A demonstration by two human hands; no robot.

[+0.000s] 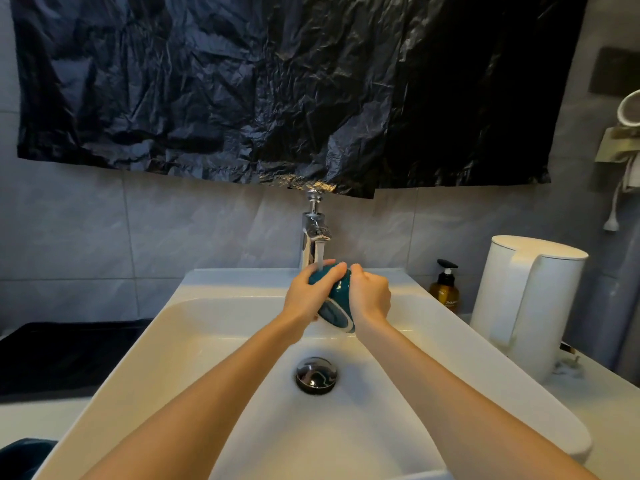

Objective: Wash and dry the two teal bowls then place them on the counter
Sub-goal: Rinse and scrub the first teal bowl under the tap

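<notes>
A teal bowl (335, 304) is held tilted on its side under the running chrome tap (314, 233), above the white sink (207, 341). My left hand (308, 289) wraps over its back, fingers across the top. My right hand (369, 294) grips its right side. Water falls from the spout onto the bowl's outside. A second teal bowl (24, 455) shows partly at the bottom left corner, left of the sink.
A chrome drain plug (316, 375) sits in the basin's middle. A white kettle (526, 303) and an amber pump bottle (445, 289) stand on the counter to the right. A dark surface (69, 355) lies to the left. Black plastic sheet (277, 88) covers the wall above.
</notes>
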